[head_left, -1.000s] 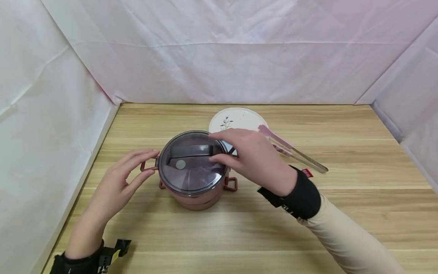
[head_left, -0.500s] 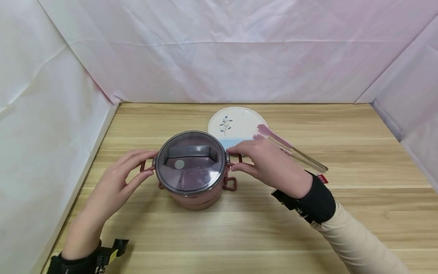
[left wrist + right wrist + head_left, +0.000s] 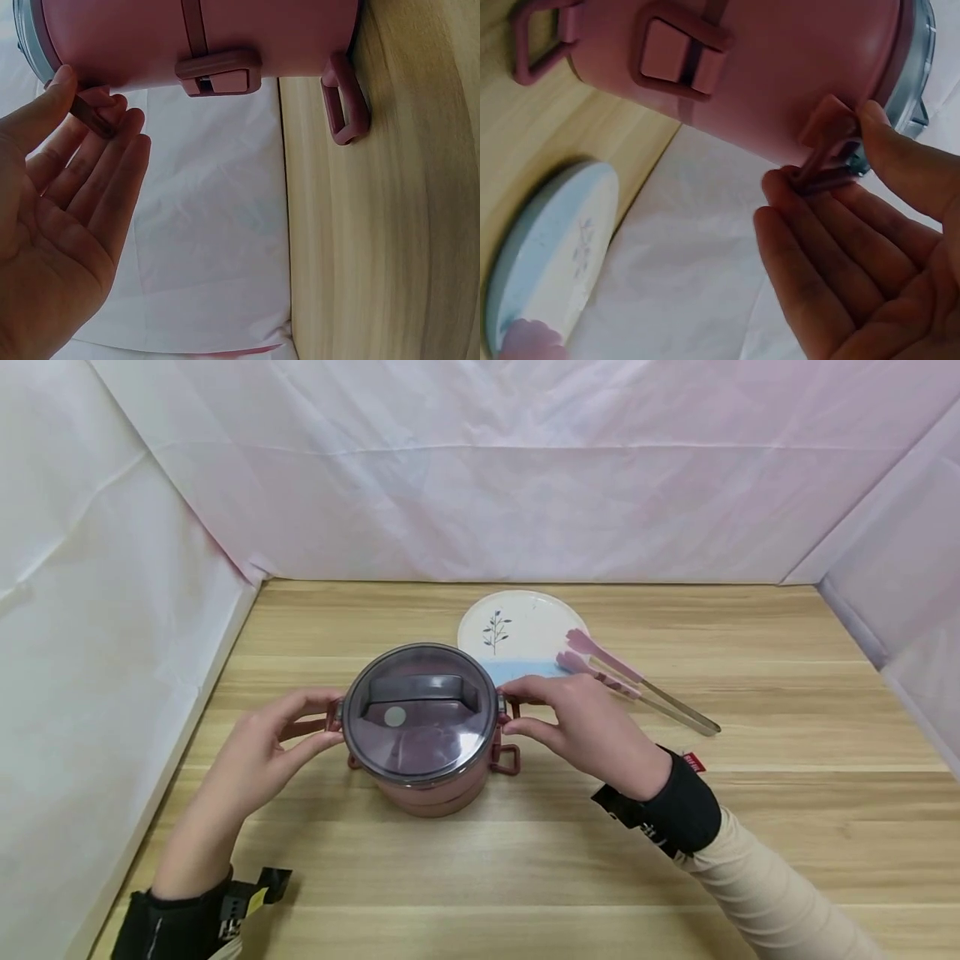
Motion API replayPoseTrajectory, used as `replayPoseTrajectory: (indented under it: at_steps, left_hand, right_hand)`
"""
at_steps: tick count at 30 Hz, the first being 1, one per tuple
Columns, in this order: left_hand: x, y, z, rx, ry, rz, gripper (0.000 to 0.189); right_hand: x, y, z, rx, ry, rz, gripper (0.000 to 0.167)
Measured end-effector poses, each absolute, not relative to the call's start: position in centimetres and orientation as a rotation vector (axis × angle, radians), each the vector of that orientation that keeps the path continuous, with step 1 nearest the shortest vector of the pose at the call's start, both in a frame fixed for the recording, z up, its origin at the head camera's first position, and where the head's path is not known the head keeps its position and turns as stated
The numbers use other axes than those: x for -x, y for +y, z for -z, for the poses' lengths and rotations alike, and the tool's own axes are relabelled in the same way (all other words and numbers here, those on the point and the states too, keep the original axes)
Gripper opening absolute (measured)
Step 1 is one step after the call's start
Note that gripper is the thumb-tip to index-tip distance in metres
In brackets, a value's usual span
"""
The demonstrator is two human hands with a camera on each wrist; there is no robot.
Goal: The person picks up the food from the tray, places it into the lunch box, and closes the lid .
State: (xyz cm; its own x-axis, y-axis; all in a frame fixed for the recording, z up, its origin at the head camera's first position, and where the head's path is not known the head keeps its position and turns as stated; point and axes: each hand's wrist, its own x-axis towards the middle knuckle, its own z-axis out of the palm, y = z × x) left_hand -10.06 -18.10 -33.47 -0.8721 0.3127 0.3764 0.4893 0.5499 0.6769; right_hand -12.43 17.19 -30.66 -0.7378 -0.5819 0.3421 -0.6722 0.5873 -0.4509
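A round pink stacked lunch box [image 3: 431, 802] stands upright on the table, its dark see-through lid [image 3: 420, 747] lying on top. My left hand [image 3: 258, 752] pinches the left upper clasp [image 3: 94, 121] by the lid's rim, thumb on one side and fingers on the other. On the opposite side, my right hand [image 3: 585, 727] holds the right upper clasp [image 3: 826, 154] between thumb and fingers. Lower on the wall, a middle latch [image 3: 225, 81] lies flat against the box, while a bottom clasp [image 3: 358, 112] sticks outward. Both palms face the box.
Behind the box lies a white and blue plate [image 3: 525, 618] with a plant print. Tongs [image 3: 611, 662] with pink tips and metal handles rest partly on it. White cloth [image 3: 480, 510] walls in the wooden table [image 3: 525, 877] at the back and sides.
My right hand has moved from the lid's handle to the right upper clasp. My left fingers have closed in on the left clasp, which now sits nearer the lid. The box stays put.
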Motion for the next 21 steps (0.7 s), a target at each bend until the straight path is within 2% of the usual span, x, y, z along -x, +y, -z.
replayPoseTrajectory:
  at_steps: [21]
  left_hand:
    - [10.2, -18.4, 34.3, 0.591, -2.572, 1.270, 0.038]
  right_hand:
    - [11.5, 16.8, 32.1, -0.962, -2.610, -0.992, 0.041]
